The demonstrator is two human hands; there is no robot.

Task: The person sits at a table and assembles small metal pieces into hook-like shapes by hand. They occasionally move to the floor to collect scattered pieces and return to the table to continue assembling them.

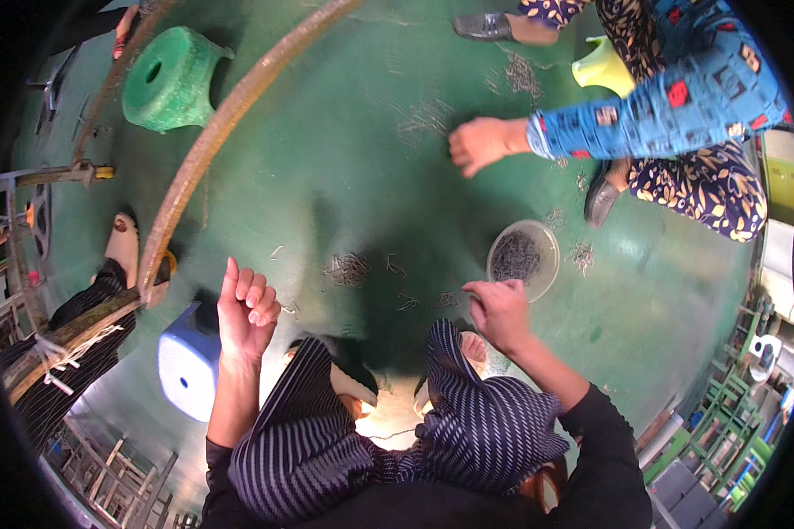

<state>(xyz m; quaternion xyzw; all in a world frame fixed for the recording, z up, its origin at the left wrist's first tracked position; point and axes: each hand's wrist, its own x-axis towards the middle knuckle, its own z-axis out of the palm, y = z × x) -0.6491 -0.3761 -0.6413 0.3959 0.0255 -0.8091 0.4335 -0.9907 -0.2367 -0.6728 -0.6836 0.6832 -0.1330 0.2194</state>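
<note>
Green floor (344, 159) holds one bowl (547, 273) beside two hands: right (498, 313) pinched shut, left (247, 309) loosely curled, empty.

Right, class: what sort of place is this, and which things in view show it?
Probably a small workshop floor: a green painted floor strewn with small metal pieces, a round clear bowl holding more, and green metal racks along the edge.

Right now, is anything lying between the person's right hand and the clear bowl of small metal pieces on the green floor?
Nothing visible does. The right hand hovers just left of and below the clear bowl, with only bare green floor in the gap. The scattered metal pieces lie further left, and the other person's hand is well above the bowl.
</note>
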